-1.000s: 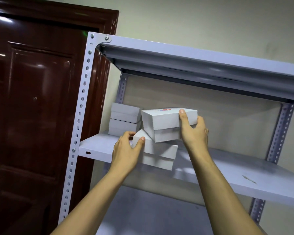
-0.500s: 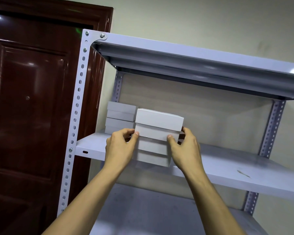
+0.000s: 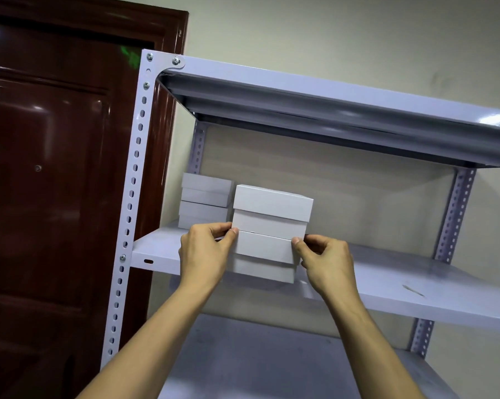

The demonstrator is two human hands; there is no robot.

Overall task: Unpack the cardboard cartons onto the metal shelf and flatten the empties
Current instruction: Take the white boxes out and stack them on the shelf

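Observation:
Two white lidded boxes are stacked at the front of the middle metal shelf (image 3: 387,286). The upper box (image 3: 271,211) sits squarely on the lower box (image 3: 264,256). My left hand (image 3: 205,254) pinches the left end of the lower box at the seam between the two. My right hand (image 3: 325,262) pinches the lower box's right end, thumb on its front corner. Behind and to the left, a second stack of two white boxes (image 3: 205,201) stands at the shelf's back left corner.
The top shelf (image 3: 329,110) overhangs the boxes. A perforated white upright (image 3: 130,197) rises at the left, with a dark red door (image 3: 50,182) beyond it. A lower grey shelf (image 3: 257,361) lies under my forearms. The middle shelf runs bare to the right.
The upper box was tilted in my right hand a second ago; it now rests flat on the lower box. Both hands have moved to the lower box's ends.

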